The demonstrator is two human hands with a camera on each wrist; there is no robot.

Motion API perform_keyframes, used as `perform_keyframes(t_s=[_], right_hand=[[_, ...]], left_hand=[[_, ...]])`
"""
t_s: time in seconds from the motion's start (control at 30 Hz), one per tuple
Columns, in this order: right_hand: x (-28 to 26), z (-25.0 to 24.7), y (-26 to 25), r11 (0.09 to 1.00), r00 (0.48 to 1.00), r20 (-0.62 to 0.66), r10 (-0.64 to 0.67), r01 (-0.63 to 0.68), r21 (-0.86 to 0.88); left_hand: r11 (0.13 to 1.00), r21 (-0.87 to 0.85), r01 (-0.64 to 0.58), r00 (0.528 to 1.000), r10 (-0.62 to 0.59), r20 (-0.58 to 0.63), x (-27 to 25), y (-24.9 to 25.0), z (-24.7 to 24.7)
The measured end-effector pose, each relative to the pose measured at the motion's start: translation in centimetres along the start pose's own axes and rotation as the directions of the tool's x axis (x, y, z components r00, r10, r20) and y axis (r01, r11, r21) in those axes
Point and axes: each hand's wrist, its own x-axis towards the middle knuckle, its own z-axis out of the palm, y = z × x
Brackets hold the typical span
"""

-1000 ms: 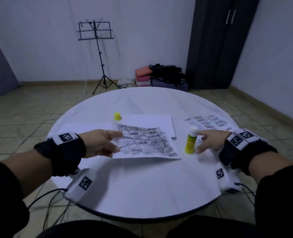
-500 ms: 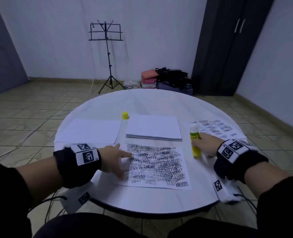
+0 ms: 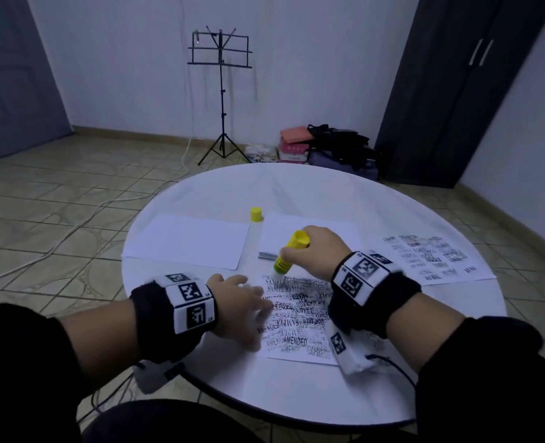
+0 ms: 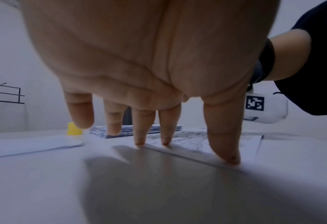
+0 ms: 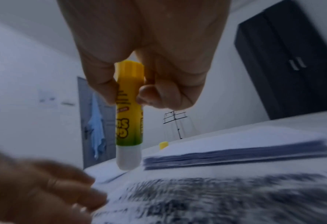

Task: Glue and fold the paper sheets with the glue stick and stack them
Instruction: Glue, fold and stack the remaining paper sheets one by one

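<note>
Lying across the round white table (image 3: 312,193), several things crowd the printed paper sheet (image 3: 299,324) near the person: a stack of white sheets (image 3: 284,228) at its 12 o'clock, a blank white sheet (image 3: 188,239) at 10 o'clock, a loose yellow cap (image 3: 256,214) between those two, and another printed sheet (image 3: 430,259) at 2 o'clock. The right hand (image 3: 320,251) curls around the yellow glue stick (image 3: 288,254), holding it white tip down at the printed sheet's far left corner. The left hand (image 3: 236,306) has straight, spread fingers pressing the sheet's left edge. In the head view the right wrist band hides part of the sheet. The right wrist view shows the glue tip (image 5: 128,160) just above the paper, whether touching cannot be told. The left wrist view shows fingertips (image 4: 229,157) planted on the sheet's margin. Beyond stand a black music stand (image 3: 221,91) and dark wardrobe (image 3: 456,91).
</note>
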Motion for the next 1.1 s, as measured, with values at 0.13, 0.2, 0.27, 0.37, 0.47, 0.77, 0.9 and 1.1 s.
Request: perform_keyframes(t_s=[0.13,0.2,0.27,0.37,0.47,0.77,0.9,1.1], right_hand=[[1.5,2.5,-1.2,0.993,0.997,0.024,0.07,-0.067,-0.102],[1.8,2.7,-1.3,0.987,0.993,0.05,0.104,-0.097,-0.132],[1.8,2.2,-0.8,0.98,0.991,0.061,0.12,-0.109,-0.165],[1.2,0.4,0.9,0.967,0.984,0.062,0.166,-0.15,-0.207],[0.0,-1.9,3.6,0.946,0.969,0.027,0.245,-0.233,-0.224],[-2.1,-4.4,5.3,0.949,0.97,-0.05,0.236,-0.242,-0.204],[-2.2,-1.6,0.9,0.997,0.998,0.036,0.058,-0.056,-0.051],[-2.0,3.6,-2.8,0.988,0.994,0.11,-0.014,0.03,-0.15]], left_hand=[[0.999,0.034,-0.021,0.999,0.022,-0.023,0.4,-0.1,-0.1],[0.998,0.045,-0.032,0.998,0.034,-0.053,0.5,-0.2,-0.1],[0.998,0.054,-0.041,0.997,0.044,-0.067,0.8,-0.3,0.0],[0.998,0.057,-0.04,0.996,0.045,-0.076,1.2,-0.4,0.0],[0.999,0.036,-0.025,0.996,0.028,-0.082,1.7,-0.6,-0.2],[0.999,-0.015,0.051,0.999,-0.051,0.01,2.8,-1.2,-0.5],[0.998,-0.016,0.057,0.998,-0.056,0.028,2.2,-1.2,-0.9],[0.998,-0.007,0.067,0.996,-0.066,0.063,2.2,-1.3,-0.6]])
